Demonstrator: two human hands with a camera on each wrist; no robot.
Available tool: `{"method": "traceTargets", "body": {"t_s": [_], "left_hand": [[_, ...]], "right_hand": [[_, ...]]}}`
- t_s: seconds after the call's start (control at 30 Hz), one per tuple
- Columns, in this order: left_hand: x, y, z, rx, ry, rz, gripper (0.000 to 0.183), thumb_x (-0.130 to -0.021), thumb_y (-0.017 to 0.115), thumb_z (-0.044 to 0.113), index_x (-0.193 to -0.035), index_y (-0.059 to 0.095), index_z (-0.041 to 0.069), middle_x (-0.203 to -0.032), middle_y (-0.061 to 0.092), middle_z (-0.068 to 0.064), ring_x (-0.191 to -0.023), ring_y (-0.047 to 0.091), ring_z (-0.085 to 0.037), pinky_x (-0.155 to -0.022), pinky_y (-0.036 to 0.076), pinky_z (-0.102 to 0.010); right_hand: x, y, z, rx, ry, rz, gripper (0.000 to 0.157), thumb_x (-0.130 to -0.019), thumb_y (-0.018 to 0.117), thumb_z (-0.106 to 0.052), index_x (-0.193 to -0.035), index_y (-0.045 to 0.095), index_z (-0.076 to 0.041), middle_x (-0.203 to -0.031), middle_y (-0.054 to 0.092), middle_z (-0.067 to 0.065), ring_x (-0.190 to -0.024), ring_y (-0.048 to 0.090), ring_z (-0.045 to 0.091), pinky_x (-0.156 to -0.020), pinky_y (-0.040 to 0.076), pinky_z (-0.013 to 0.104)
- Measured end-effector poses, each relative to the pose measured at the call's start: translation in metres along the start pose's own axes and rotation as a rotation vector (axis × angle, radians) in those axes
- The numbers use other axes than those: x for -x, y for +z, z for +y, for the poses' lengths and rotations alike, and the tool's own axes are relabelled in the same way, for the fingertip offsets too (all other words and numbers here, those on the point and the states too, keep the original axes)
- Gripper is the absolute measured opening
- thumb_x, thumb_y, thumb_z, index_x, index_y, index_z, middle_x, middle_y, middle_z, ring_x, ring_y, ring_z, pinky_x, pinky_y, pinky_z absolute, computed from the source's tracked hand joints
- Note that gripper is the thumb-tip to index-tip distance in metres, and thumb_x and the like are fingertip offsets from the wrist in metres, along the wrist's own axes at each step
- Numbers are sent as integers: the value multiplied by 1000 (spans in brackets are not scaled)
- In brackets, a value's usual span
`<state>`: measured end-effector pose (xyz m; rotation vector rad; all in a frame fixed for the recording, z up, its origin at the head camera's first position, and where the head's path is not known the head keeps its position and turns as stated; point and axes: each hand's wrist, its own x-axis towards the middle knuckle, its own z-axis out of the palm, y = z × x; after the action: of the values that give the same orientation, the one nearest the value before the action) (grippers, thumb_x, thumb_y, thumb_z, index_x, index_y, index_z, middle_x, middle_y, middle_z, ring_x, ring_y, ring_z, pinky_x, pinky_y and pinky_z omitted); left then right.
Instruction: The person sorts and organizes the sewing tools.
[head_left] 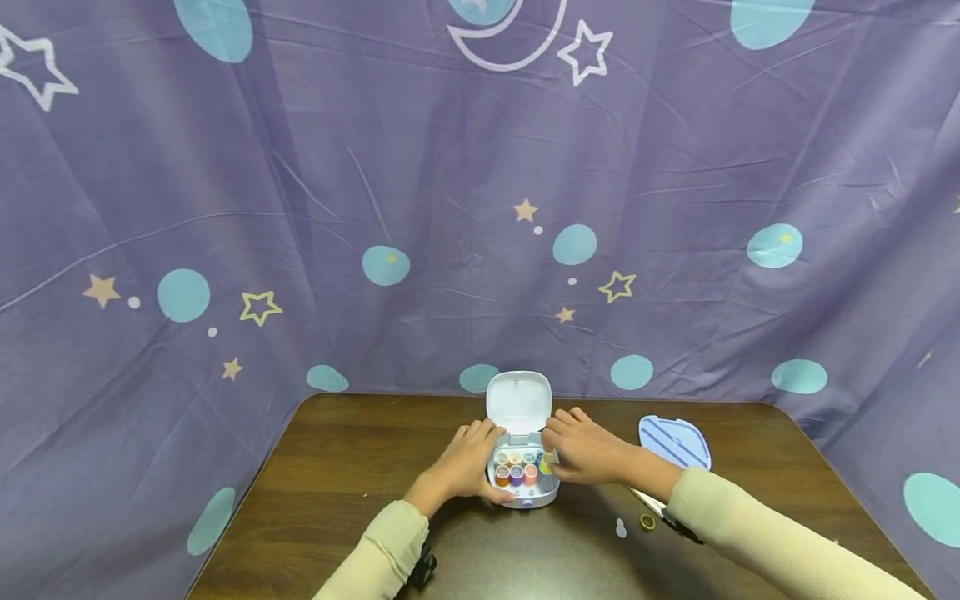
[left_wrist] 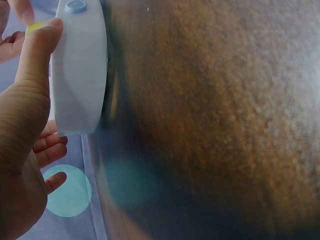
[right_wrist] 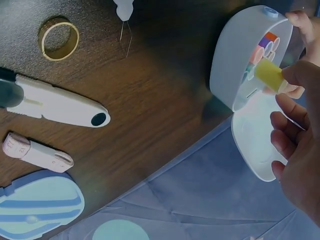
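Observation:
A small white sewing box [head_left: 528,502] stands on the table with its lid [head_left: 519,402] raised at the back. Several coloured thread spools [right_wrist: 268,49] sit in rows inside. My left hand [head_left: 468,462] grips the box's left side, the thumb at the front edge near the blue latch button [left_wrist: 76,6] and the other fingers towards the back. With thumb and fingertip, my right hand [head_left: 585,450] pinches a yellow thread spool [right_wrist: 270,75] at the right end of the box. The remaining right fingers are loosely bent beside the open lid.
Right of the box lie a needle threader [right_wrist: 124,10], a gold ring [right_wrist: 65,49], a long white tool with a dark end [right_wrist: 60,102] and a small white piece with a pinkish end [right_wrist: 42,154]. Behind them is a blue-striped tray [head_left: 675,440]. A purple curtain [head_left: 450,192] hangs behind the table.

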<state>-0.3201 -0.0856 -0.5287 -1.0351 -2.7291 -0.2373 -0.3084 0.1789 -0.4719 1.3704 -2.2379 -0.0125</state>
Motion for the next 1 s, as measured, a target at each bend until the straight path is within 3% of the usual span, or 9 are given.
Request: {"method": "traceTargets", "body": {"t_s": [0.23, 0.53, 1.0], "left_hand": [[0, -3, 2, 19, -5, -6, 104, -61, 85, 71, -137, 55, 7, -121, 57, -3, -108, 51, -20, -99, 43, -39], [1, -4, 1, 31, -9, -24, 105, -62, 84, 71, -138, 54, 6, -122, 56, -3, -108, 51, -19, -100, 43, -39], [1, -3, 1, 36, -11, -22, 104, -62, 85, 70, -138, 54, 6, -125, 56, -3, -110, 51, -20, -100, 43, -40]], "right_hand": [[-2, 5, -3, -13, 7, -37, 30, -73, 82, -28, -85, 56, -16, -83, 48, -7, -83, 48, 13, -76, 36, 30], [0, 12, -4, -23, 26, -145, 30, -79, 81, -30, -89, 56, -17, -89, 53, -6, -89, 49, 14, -78, 36, 31], [0, 18, -8, 13, 35, -191, 30, -80, 82, -32, -89, 57, -18, -88, 52, -6, -89, 49, 15, -77, 35, 31]]}}
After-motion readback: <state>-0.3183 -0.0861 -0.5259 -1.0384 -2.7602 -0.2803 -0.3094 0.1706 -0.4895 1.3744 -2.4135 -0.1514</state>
